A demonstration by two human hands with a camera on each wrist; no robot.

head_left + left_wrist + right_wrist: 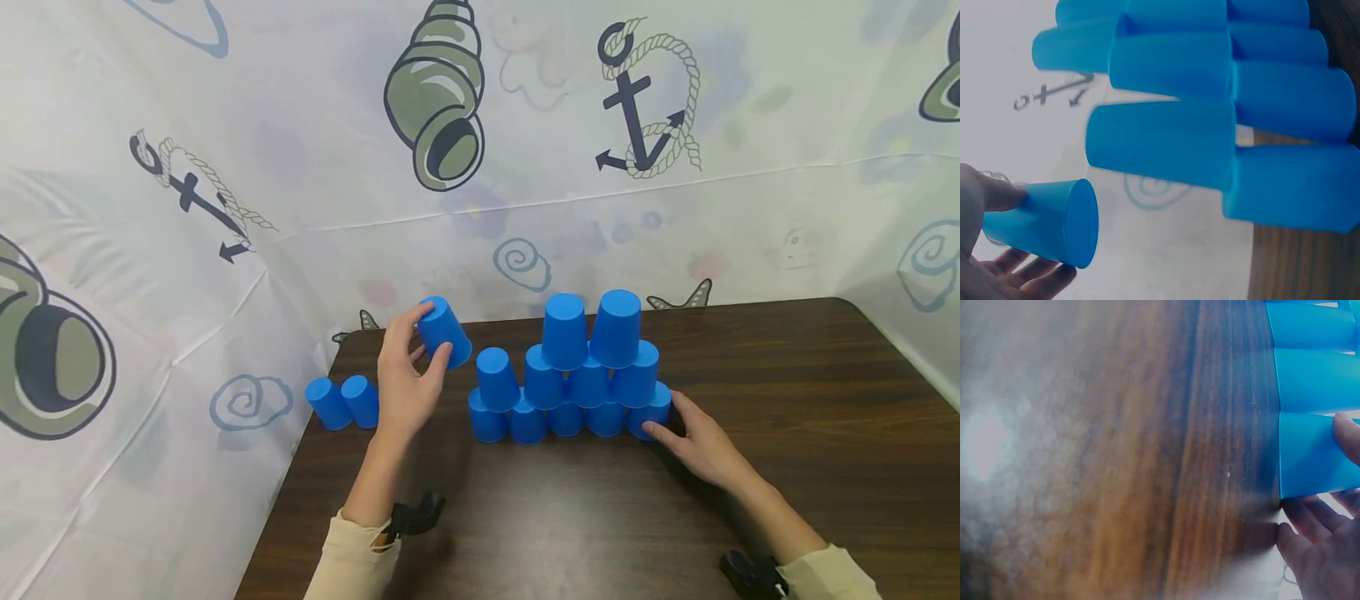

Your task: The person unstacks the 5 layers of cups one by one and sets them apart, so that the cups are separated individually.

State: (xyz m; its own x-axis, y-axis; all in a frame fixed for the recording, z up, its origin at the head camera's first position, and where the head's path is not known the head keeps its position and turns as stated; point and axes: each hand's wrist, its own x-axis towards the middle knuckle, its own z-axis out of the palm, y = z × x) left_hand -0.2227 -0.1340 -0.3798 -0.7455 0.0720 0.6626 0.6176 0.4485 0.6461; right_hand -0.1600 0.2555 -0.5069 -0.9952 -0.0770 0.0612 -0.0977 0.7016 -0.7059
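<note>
My left hand (408,379) grips a blue plastic cup (446,333) between thumb and fingers, mouth down and slightly tilted, in the air left of a cup stack. In the left wrist view, that held cup (1041,222) hangs beside the stack's end cups. The stack has a bottom row of several upside-down blue cups (528,423), a second row (498,380) on top of it, and two third-row cups (565,332) toward the right. My right hand (701,442) holds the rightmost bottom cup (651,411), thumb in front and fingers round its outer side.
Two more blue cups (328,404) stand side by side near the left edge of the dark wooden table (810,400). A white sheet (330,108) printed with shells and anchors hangs behind the table and along its left side.
</note>
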